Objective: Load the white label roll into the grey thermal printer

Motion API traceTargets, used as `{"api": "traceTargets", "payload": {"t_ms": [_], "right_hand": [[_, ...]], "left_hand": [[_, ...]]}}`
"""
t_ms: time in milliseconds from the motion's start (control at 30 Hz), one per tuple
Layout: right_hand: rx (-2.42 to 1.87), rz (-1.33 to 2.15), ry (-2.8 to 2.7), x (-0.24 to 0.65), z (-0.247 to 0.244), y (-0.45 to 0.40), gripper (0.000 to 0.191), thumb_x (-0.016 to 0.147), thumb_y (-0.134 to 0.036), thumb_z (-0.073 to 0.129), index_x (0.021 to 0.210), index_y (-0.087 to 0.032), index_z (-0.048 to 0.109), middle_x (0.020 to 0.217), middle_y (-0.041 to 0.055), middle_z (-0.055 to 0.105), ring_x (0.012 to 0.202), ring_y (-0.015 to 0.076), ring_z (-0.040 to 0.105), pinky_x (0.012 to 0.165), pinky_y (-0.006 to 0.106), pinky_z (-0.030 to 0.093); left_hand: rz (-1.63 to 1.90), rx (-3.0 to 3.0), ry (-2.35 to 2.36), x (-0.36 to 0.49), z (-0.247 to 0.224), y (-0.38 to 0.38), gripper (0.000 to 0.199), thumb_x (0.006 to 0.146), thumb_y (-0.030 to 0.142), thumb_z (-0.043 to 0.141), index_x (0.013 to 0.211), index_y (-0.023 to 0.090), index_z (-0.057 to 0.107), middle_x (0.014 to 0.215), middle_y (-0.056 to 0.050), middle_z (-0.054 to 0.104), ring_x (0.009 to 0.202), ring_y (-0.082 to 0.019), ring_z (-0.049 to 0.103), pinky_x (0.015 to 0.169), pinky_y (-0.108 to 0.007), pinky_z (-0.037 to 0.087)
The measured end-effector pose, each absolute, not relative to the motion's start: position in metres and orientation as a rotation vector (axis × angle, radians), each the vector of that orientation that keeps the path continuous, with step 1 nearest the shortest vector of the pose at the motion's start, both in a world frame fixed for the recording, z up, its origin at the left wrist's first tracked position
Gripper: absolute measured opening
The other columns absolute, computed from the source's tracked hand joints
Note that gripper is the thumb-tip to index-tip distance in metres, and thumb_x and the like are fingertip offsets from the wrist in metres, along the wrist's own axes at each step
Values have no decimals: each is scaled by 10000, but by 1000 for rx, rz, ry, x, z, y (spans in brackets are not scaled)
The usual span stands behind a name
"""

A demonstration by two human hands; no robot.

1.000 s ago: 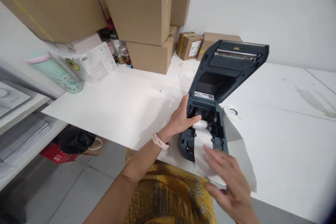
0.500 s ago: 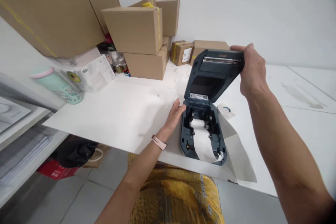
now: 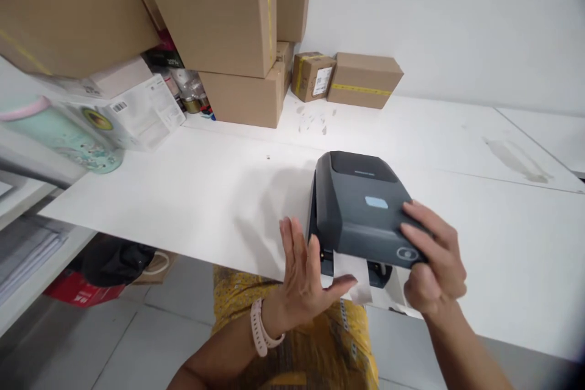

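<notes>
A dark grey label printer (image 3: 365, 213) stands near the front edge of the white table, its lid lowered but with a gap above the base. My right hand (image 3: 436, 256) grips the lid's front right corner, fingers on top and thumb at the front. A white paper strip (image 3: 351, 274) comes out under the lid at the front. Beside the printer's front left corner, my left hand (image 3: 304, 274) is spread, its thumb reaching over the strip; whether it touches the paper I cannot tell. The inside of the printer is mostly hidden.
Cardboard boxes (image 3: 219, 21) are stacked at the back left, with two smaller ones (image 3: 365, 79) by the wall. A mint-green tumbler (image 3: 64, 134) and a white box (image 3: 132, 113) stand at the left. Shelves with papers (image 3: 31, 256) are at the far left.
The lid has swung down from upright to nearly closed, with my right hand on it. My left hand has moved toward the printer's front. The view has shifted.
</notes>
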State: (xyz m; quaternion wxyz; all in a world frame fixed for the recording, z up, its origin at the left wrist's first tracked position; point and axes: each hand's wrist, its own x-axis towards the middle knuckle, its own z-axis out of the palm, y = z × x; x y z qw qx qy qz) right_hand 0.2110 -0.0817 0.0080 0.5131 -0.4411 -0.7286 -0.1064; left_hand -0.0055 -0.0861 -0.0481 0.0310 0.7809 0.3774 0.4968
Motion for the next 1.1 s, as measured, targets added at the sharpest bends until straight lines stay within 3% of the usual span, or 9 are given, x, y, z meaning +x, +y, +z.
{"api": "traceTargets", "payload": {"t_ms": [167, 267, 333, 500, 600, 700, 967, 1100], "right_hand": [[-1100, -283, -1917, 203, -13, -112, 641, 903, -94, 502, 1522, -260, 533, 1574, 90, 525, 1396, 361, 550, 1070, 572, 533], [-1167, -214, -1871, 193, -21, -123, 645, 903, -61, 511, 1518, -256, 533, 1554, 100, 539, 1406, 348, 540, 1080, 569, 530], [-1197, -169, -1810, 186, -26, -126, 614, 916, -52, 504, 1494, -254, 558, 1520, 103, 565, 1405, 338, 539, 1080, 570, 529], [-1230, -169, -1567, 173, -37, -120, 459, 964, -108, 459, 1333, -256, 689, 1286, 95, 700, 1282, 317, 619, 1028, 577, 546], [-1176, -213, -1435, 168, -43, -111, 423, 993, -147, 407, 1217, -251, 751, 1161, 89, 736, 1175, 310, 661, 991, 597, 544], [-1189, -258, -1359, 164, -51, -106, 447, 1023, -195, 349, 1155, -240, 774, 1090, 94, 740, 1127, 313, 674, 972, 610, 543], [-1215, -317, -1308, 161, -53, -100, 442, 1024, -239, 349, 1046, -245, 791, 976, 84, 728, 1053, 296, 682, 928, 578, 550], [-1150, -125, -1309, 165, -36, -100, 389, 999, -190, 409, 946, -254, 788, 951, 63, 729, 1046, 285, 664, 964, 567, 508]], "left_hand": [[1676, 2550, 1078, -9, -55, -85, 1237, 787, 409, 879, 1673, 281, 25, 1758, -137, -81, 1614, -402, -73, 1236, -722, 265], [1633, 2560, 1018, -9, -53, -83, 1171, 837, 404, 829, 1675, 225, 31, 1759, -152, -49, 1622, -393, -24, 1247, -680, 284], [1621, 2528, 934, -8, -51, -80, 1120, 859, 368, 806, 1668, 158, 60, 1753, -202, 11, 1621, -395, 89, 1230, -649, 340], [1578, 2438, 742, -7, -49, -70, 1139, 848, 513, 786, 1659, 100, 100, 1693, -262, 253, 1564, -376, 322, 1238, -592, 362], [1510, 2429, 806, -7, -54, -67, 1153, 828, 583, 781, 1662, 144, 117, 1541, -232, 505, 1480, -366, 466, 1220, -596, 382], [1446, 2440, 842, -8, -62, -67, 1151, 815, 617, 761, 1656, 146, 131, 1421, -211, 613, 1444, -369, 502, 1222, -613, 360], [1466, 2486, 699, -13, -65, -60, 932, 911, 490, 606, 1656, 151, 160, 1458, -187, 603, 1499, -345, 437, 1257, -629, 281], [1384, 2207, 785, -20, -58, -73, 859, 945, 404, 590, 1660, 184, 168, 1598, -198, 436, 1531, -354, 377, 1235, -589, 353]]}}
